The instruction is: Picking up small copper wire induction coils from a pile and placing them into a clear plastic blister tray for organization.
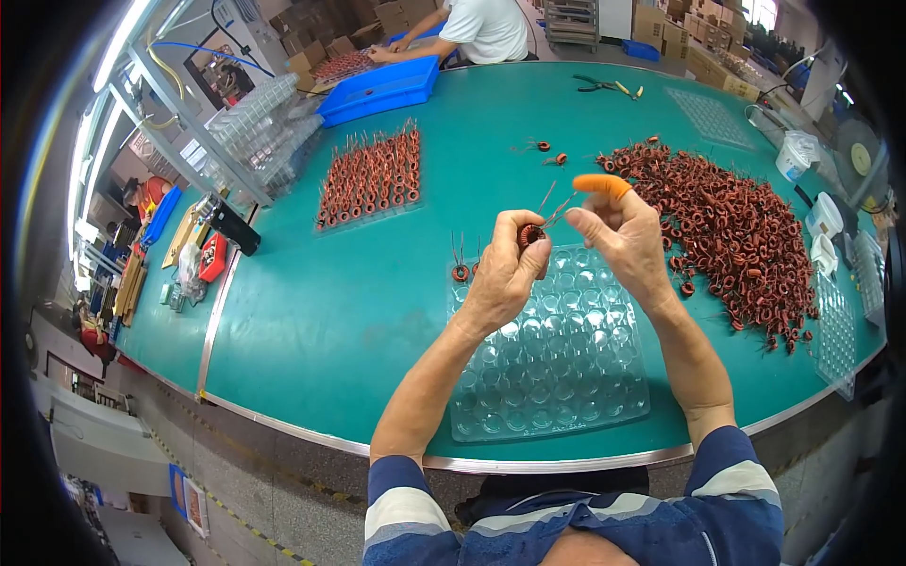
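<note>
Fingers (528, 229) of left hand (505, 269) pinch copper coil (531, 235); right hand's (618, 236) apparently grip its leads.

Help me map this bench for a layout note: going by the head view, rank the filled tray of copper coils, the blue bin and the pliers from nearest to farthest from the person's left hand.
From the left hand:
1. Filled tray of copper coils, up and to its left on the green table.
2. Pliers, far side, up and to the right.
3. Blue bin, far left edge, by another person.

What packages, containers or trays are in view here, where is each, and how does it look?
Clear blister tray: near table edge, below both hands, rectangular, mostly bare pockets.
Second clear tray: table centre-left, filled with copper coils.
Blue plastic bin: far side, shallow, rectangular.
Cardboard boxes: far right background, brown, stacked.
White tubs: right edge, small.
</note>
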The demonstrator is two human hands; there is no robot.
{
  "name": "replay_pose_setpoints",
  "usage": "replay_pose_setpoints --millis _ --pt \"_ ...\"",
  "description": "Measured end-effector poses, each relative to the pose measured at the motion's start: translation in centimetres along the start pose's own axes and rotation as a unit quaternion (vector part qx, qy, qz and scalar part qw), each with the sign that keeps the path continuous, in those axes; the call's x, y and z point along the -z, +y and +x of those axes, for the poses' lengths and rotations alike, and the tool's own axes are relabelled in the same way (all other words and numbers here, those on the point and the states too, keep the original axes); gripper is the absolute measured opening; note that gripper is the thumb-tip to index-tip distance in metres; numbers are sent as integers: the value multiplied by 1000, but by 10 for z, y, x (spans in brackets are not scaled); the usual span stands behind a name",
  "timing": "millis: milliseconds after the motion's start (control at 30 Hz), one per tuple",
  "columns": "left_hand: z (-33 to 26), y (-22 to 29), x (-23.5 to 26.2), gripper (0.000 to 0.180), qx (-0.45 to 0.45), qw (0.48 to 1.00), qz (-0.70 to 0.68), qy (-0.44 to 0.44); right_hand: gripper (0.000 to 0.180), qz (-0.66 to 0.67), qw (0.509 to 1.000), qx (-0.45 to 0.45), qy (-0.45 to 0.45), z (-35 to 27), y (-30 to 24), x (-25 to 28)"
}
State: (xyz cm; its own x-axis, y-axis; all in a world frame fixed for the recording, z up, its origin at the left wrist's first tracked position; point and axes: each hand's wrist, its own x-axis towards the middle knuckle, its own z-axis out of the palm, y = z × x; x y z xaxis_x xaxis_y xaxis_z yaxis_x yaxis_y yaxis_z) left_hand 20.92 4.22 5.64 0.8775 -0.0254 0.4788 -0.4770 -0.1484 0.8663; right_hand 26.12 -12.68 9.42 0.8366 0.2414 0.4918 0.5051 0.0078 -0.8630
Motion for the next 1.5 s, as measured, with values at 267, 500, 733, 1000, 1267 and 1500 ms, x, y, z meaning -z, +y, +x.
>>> replay_pose_setpoints --millis 267,500,733,1000,1267,1500 --pt "0 19 13 22 77 994 -27 -69 20 -265 899 345 -55 5 -9 4" --pt "-3 13 3 26 53 994 63 -73 17 -166 969 138 -118 5 -10 7" --pt "4 7 4 22 77 996 -46 -7 15 -236 940 224 -104 13 -5 5" --pt "-3 -2 -12 25 -18 991 127 -36 12 -146 984 22 -101 1 -9 8" --pt "-13 10 -8 25 -102 991 47 66 11 -135 977 129 -101 -10 -12 -8" --pt "-4 15 12 23 -100 988 86 81 17 -315 893 319 -43 -11 -27 -17"
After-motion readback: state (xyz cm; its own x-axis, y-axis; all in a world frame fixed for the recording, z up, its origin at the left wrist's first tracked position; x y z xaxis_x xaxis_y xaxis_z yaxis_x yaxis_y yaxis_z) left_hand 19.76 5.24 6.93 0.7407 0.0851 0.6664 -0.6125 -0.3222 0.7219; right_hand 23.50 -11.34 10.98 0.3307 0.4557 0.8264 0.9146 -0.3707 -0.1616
